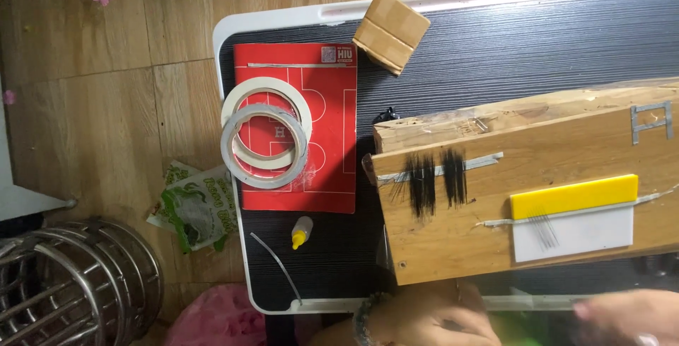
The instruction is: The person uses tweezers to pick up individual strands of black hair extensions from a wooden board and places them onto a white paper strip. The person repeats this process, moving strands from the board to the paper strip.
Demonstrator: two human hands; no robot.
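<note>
A wooden board lies across a black table with a white rim. Tufts of black hair are taped to the board's left part. A yellow and white plastic plate, with a few thin strands on it, is held down by a tape strip. My left hand, a bead bracelet on its wrist, sits at the bottom edge just below the board's near corner, fingers curled. My right hand is blurred at the bottom right, below the plate. Something green shows between the hands; what either hand holds is hidden.
Two tape rolls rest on a red card. A small glue bottle with a yellow cap, a loose tape strip and a folded cardboard piece lie nearby. On the wooden floor are a green packet, a pink bag and a metal wire rack.
</note>
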